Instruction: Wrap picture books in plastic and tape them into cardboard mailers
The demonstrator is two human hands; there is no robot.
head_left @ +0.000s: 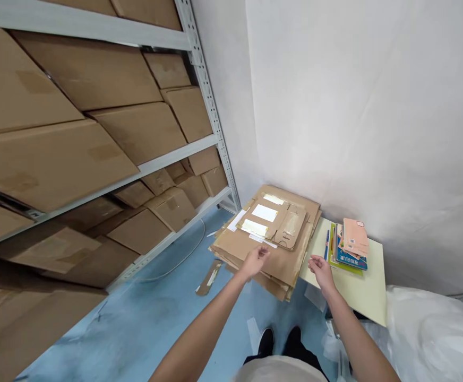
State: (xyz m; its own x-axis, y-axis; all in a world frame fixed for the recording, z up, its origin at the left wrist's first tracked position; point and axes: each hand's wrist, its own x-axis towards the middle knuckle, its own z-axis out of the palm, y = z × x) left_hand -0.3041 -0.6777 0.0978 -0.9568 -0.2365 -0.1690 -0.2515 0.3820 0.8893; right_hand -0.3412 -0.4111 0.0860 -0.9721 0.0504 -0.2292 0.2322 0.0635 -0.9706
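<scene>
My left hand [256, 259] hovers over the near edge of a stack of flattened cardboard [231, 241], its fingers loosely curled and nothing visible in them. On top of that stack lies a smaller flattened carton [291, 225] with white labels [265, 213]. My right hand [321, 271] is held above the near left part of a pale yellow tabletop [369, 286], fingers slightly bent and apart, also without anything in them. Just beyond it sits a small pile of books: pink booklets [354, 237] over a blue book [351, 258] and a green one [345, 268].
A metal rack [168, 160] filled with cardboard boxes [139, 130] runs along the left. White walls [335, 95] close off the back. A cardboard strip [209, 277] lies on the blue floor [155, 318]. White plastic sheeting [434, 334] bulges at lower right.
</scene>
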